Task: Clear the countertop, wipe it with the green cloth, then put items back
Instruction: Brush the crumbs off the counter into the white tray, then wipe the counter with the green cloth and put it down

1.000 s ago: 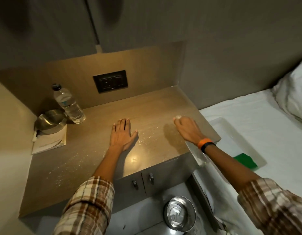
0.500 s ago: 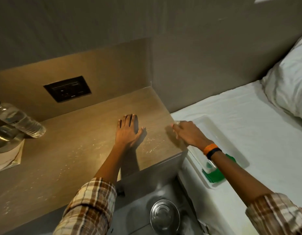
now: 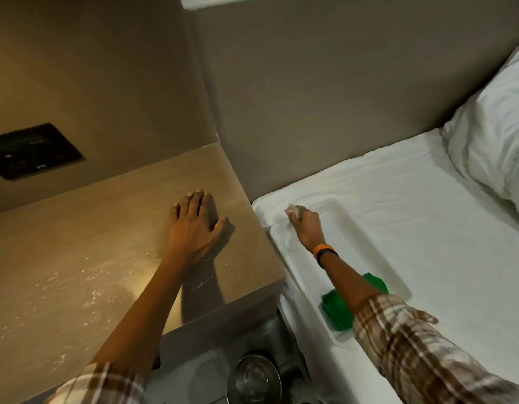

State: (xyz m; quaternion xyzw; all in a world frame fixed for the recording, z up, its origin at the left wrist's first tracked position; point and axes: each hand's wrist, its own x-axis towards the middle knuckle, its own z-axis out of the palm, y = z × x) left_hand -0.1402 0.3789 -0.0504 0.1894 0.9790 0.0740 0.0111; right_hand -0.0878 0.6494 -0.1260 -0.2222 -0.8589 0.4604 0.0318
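Observation:
The wooden countertop [image 3: 86,234] carries scattered white specks across its front half. My left hand [image 3: 194,225] lies flat on it, palm down, near the right edge, holding nothing. My right hand [image 3: 306,227] is over the far end of a white tray [image 3: 402,288] that lies on the bed. Its fingers are pinched on a small pale item [image 3: 293,209] that I cannot identify. The green cloth [image 3: 336,310] lies folded at the tray's near end, partly hidden under my right forearm.
A black socket panel [image 3: 34,150] is set in the back wall. A steel bowl [image 3: 253,380] sits on the floor below the counter's corner. The white bed sheet [image 3: 427,214] and a pillow [image 3: 497,141] fill the right side.
My right hand moved from the countertop's right edge across to the tray with the small pale item. The view swung right, so the bottle and bowl left the frame. My left hand stayed flat.

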